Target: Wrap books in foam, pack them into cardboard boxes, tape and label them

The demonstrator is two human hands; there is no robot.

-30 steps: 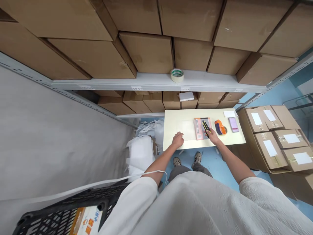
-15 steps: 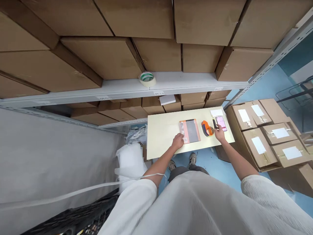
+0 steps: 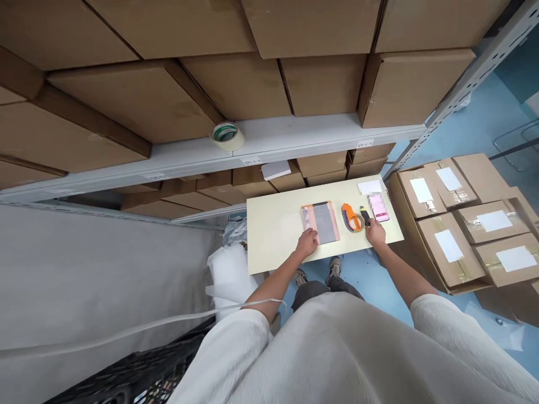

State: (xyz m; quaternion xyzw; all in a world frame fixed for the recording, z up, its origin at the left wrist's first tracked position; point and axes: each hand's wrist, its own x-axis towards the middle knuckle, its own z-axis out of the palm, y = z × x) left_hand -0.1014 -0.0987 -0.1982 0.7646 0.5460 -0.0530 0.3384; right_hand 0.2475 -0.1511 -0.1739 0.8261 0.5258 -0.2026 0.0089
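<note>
A flat orange-and-grey package [image 3: 325, 221] lies on the pale tabletop [image 3: 273, 224]. My left hand [image 3: 307, 242] rests on its lower left corner, fingers laid over the edge. My right hand [image 3: 375, 232] is closed on the lower end of a black-and-yellow utility knife [image 3: 365, 215], close to the tabletop. Between the package and the knife sits an orange tape dispenser [image 3: 352, 218] with a roll of tape. A phone [image 3: 379, 207] with a pink screen lies just beyond my right hand, beside a white paper [image 3: 369, 187].
Cardboard boxes [image 3: 332, 84] fill the shelf [image 3: 295, 132] ahead, where a tape roll [image 3: 227, 136] stands at the edge. To the right are labelled cartons [image 3: 450, 247] in a larger box. White wrapping [image 3: 229, 275] and a black crate [image 3: 138, 376] are at the left.
My right hand has shifted slightly left and nearer to me relative to the phone, and the knife's upper end now leans left toward the tape dispenser. My left hand stays on the package.
</note>
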